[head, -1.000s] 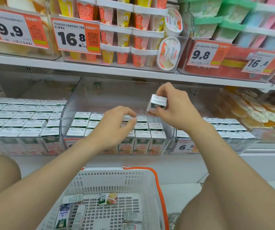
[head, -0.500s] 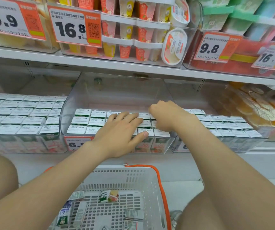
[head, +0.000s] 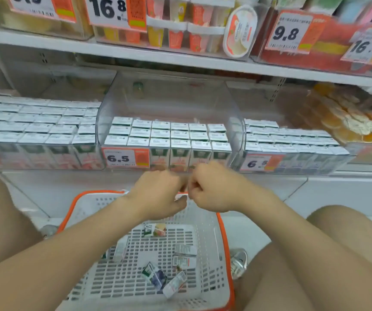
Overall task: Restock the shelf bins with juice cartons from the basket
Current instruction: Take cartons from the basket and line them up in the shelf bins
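Observation:
The clear middle shelf bin [head: 169, 97] holds three rows of white-topped juice cartons [head: 169, 135], with bare room behind them. Below the bin's front, both hands hover over the far rim of the white basket with an orange rim [head: 222, 243]. My left hand [head: 158, 194] and my right hand [head: 212, 187] are side by side, nearly touching. Their fingers are curled and nothing shows in either. Several small juice cartons [head: 156, 274] lie loose on the basket floor.
Full carton bins stand on the left [head: 35, 120] and the right [head: 292, 140], the middle and right ones with 6.5 price tags [head: 117, 158]. Orange jelly cups [head: 348, 122] fill the far-right bin. An upper shelf [head: 135, 52] carries cup desserts. My knees flank the basket.
My right hand set its carton into the middle bin while the left pressed on the rows. Both hands then pulled back out and down toward the basket, and hold nothing now.

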`<action>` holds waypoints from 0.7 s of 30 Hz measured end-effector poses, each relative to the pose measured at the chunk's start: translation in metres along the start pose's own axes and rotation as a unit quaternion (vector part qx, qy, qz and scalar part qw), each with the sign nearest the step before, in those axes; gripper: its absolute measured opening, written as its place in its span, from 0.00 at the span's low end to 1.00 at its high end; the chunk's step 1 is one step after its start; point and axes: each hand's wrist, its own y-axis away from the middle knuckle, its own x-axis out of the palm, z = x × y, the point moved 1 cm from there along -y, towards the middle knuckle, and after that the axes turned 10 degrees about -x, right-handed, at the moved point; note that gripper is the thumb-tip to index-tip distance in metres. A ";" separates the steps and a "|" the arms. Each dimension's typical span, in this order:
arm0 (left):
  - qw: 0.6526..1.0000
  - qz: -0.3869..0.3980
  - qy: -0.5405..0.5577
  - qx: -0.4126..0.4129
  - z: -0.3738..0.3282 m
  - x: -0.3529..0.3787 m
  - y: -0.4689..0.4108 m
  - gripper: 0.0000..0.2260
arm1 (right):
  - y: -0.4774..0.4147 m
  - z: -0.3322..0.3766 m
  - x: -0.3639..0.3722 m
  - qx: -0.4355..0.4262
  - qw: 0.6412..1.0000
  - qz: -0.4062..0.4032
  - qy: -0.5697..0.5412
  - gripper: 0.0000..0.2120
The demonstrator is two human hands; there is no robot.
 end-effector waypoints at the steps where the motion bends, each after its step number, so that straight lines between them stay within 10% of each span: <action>1: 0.997 0.079 -0.025 -0.007 0.002 0.013 0.004 0.08 | -0.001 0.001 0.016 0.001 0.999 0.053 0.006 0.09; 8: 0.937 0.337 -0.055 -0.071 0.028 0.123 0.026 0.09 | -0.024 -0.016 0.140 -0.021 0.947 0.319 0.028 0.18; 21: 0.906 0.412 -0.002 -0.099 0.057 0.273 0.058 0.15 | -0.038 -0.103 0.289 0.071 0.958 0.277 0.012 0.17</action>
